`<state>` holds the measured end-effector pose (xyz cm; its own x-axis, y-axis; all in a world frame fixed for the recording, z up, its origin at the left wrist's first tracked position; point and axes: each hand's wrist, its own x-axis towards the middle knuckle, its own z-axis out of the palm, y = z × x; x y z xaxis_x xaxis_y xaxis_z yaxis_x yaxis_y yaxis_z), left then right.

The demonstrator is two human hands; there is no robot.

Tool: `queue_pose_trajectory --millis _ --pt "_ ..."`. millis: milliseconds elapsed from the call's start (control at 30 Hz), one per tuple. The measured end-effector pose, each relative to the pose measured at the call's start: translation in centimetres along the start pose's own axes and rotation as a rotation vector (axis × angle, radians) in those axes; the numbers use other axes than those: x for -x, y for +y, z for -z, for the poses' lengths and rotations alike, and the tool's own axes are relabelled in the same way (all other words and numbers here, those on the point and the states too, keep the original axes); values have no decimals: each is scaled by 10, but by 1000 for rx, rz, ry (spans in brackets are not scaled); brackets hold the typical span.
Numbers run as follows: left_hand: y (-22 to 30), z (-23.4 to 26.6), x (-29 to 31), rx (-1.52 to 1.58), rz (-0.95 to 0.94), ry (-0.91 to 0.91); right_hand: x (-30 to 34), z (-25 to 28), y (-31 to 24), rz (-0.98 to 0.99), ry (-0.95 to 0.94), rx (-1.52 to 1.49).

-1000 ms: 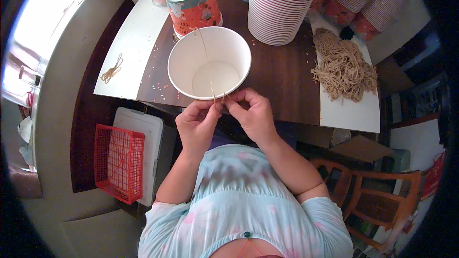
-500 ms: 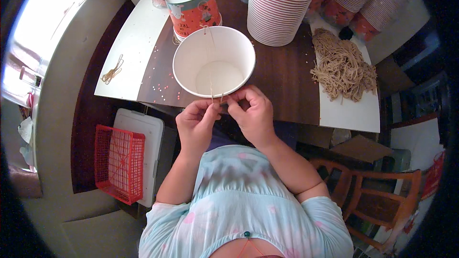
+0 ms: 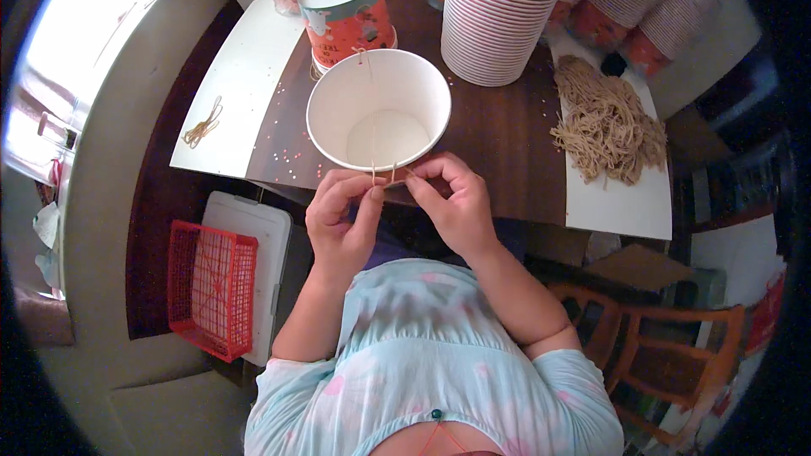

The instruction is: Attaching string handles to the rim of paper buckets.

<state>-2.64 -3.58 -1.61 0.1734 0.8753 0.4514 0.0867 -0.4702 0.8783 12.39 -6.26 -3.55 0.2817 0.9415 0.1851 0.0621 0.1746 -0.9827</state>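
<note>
Closest in, the left hand [image 3: 342, 224] and right hand [image 3: 452, 203] meet at the near rim of a white, open-topped paper bucket [image 3: 378, 110] standing on the dark wooden tabletop [image 3: 498, 131]. Both hands are closed, fingertips pinched on a thin tan string [image 3: 372, 171] that runs up over the rim and across the inside. It seems to pass through a small hole there, though the view is too coarse to be sure. To do this well, keep the string taut and the pinch close to the rim (slack would let the end slip back). Farther off stand a red printed bucket [image 3: 348, 10], a tall stack of paper buckets [image 3: 498, 17] and a heap of tan strings [image 3: 604, 122].
</note>
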Motion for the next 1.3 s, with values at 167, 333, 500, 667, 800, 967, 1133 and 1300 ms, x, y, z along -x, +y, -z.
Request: queue_pose_trajectory --millis 167,333,500,667,800,967,1133,1300 --pt "1 1 -2 1 -58 48 6 2 -22 307 92 319" --pt "5 2 -5 -17 -132 33 -4 -6 -29 731 62 562" --pt "12 4 -5 13 -133 30 -10 -14 -25 711 28 448" --pt "13 10 -6 323 11 -34 -8 -14 -28 717 52 528" --pt "14 16 -15 450 -63 -55 -14 -8 -27 719 30 555" --pt "13 18 -20 680 15 -145 -18 -5 -30 726 31 637" --pt "10 18 -22 775 48 -123 -22 -8 -33 737 36 666" --pt "11 17 -27 820 61 -143 -23 -6 -39 737 27 730"
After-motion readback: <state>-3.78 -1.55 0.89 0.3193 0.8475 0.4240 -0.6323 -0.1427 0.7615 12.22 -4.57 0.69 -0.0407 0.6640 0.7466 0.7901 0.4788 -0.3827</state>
